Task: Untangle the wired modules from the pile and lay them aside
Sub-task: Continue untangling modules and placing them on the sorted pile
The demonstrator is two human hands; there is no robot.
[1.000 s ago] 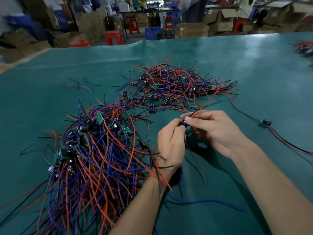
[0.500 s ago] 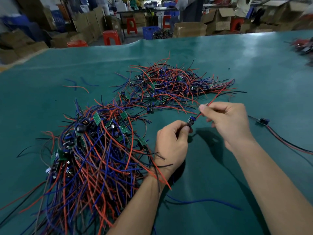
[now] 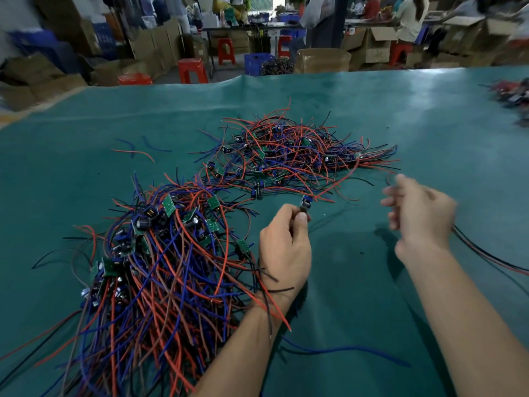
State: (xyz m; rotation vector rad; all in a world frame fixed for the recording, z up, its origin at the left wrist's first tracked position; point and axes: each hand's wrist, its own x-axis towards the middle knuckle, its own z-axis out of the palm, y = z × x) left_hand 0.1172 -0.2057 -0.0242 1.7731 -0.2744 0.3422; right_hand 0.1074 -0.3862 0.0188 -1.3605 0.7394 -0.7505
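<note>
Module (image 3: 305, 204): we pinch it in our raised left hand (image 3: 286, 247); our right hand (image 3: 419, 213) hovers blurred, fingers loosely spread.

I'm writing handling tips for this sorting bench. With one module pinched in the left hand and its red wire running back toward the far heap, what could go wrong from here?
1. The red wire of the module pinched in the left hand runs back to the far pile; pulling could drag neighbours along or strain the wire's joint.
2. Loose wires from the near pile lie across the left wrist and may snag.
3. The right hand is blurred; whether it grips anything cannot be told.
</note>
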